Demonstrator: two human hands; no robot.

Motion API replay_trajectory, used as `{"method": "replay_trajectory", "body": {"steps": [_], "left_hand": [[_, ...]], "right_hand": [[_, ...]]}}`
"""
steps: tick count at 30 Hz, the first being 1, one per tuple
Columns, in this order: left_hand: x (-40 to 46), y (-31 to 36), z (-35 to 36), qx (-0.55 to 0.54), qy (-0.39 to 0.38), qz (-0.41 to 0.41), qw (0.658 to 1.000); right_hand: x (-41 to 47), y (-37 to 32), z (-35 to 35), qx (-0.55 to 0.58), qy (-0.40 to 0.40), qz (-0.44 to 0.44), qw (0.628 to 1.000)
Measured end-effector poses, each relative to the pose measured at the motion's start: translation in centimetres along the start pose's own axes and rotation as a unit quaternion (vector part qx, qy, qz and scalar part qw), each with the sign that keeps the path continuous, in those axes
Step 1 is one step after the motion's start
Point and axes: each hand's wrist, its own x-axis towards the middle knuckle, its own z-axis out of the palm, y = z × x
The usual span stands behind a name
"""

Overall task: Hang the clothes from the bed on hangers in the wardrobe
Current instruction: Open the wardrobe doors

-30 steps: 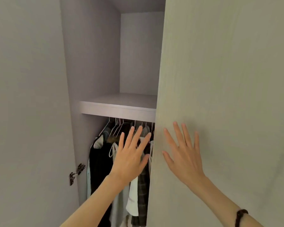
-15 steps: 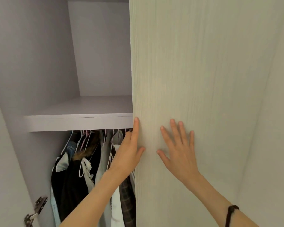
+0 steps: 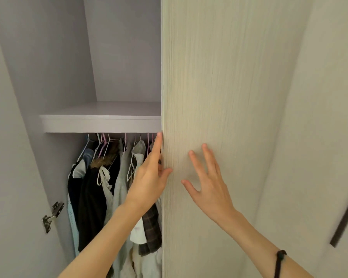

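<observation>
The wardrobe stands partly open, with its pale wood-grain right door (image 3: pixel 229 97) filling the middle of the view. My left hand (image 3: pixel 151 177) touches that door's left edge with straight fingers, its thumb lying on the front face. My right hand (image 3: pixel 207 181) lies flat on the door's front, fingers spread. Inside, below a grey shelf (image 3: pixel 100 123), several garments (image 3: pixel 100 193) hang close together on wire hangers (image 3: pixel 132 157): dark, white, pale blue and plaid pieces. The rail is hidden behind the shelf. Neither the bed nor its clothes are in view.
The open left door (image 3: pixel 12 177) stands at the left with a metal hinge (image 3: pixel 52 215) on its inner side. A further pale panel with a dark handle strip (image 3: pixel 346 221) is at the far right. The compartment above the shelf holds nothing visible.
The view has shifted and drawn closer to the wardrobe. My left hand moved from in front of the hanging clothes to the right door's edge. My right hand stayed flat on the door.
</observation>
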Motion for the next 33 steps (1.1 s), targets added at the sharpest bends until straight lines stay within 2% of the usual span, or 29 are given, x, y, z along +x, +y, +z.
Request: {"method": "replay_trajectory", "body": {"steps": [4,9,21,26,33], "left_hand": [[-3.6,4.3,0.3,-0.047,0.015,-0.020,0.999],[-6.4,8.8,0.0,-0.090,-0.019,-0.003,0.996],[-9.3,16.9,4.2,-0.203,-0.128,0.088,0.967],[-9.5,19.8,7.7,-0.247,-0.156,0.112,0.950],[-9.7,24.6,13.4,-0.264,-0.206,0.132,0.933]], "right_hand": [[-4.9,-1.7,-3.4,0.067,-0.055,-0.008,0.996],[-9.2,-2.3,-6.9,0.171,-0.094,0.033,0.980],[-14.9,-0.7,-15.9,0.319,0.011,0.165,0.933],[-17.3,0.4,-19.3,0.315,0.069,0.213,0.922],[-19.7,4.1,-24.1,0.254,0.078,0.272,0.925]]}}
